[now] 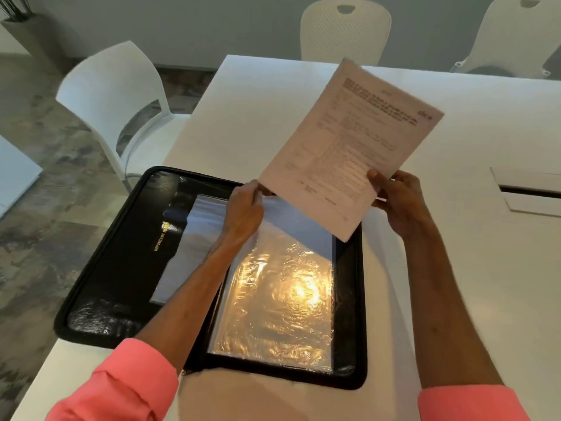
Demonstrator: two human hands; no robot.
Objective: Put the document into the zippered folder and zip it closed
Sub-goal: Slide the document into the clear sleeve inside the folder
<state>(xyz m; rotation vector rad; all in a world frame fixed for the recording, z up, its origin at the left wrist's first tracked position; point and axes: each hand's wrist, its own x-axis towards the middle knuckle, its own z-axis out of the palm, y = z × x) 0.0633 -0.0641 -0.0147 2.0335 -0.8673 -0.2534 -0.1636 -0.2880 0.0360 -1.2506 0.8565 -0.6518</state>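
"IMPORTANT PAPERS" is printed in gold letters, running sideways, on the black inner left panel of the open folder [127,238]. "slice" is read at one corner of the document [349,141]; its remaining print is too blurred.

Two bare forearms lead back from the grip, each ending nearer the camera in a coral-pink sleeve. The left sleeve [121,387] is pushed up and bunched in soft folds well behind the left hand [244,208]. The right sleeve [467,404] ends in a straighter cuff, equally far behind the right hand [400,200]. No rings or watch show on either hand.
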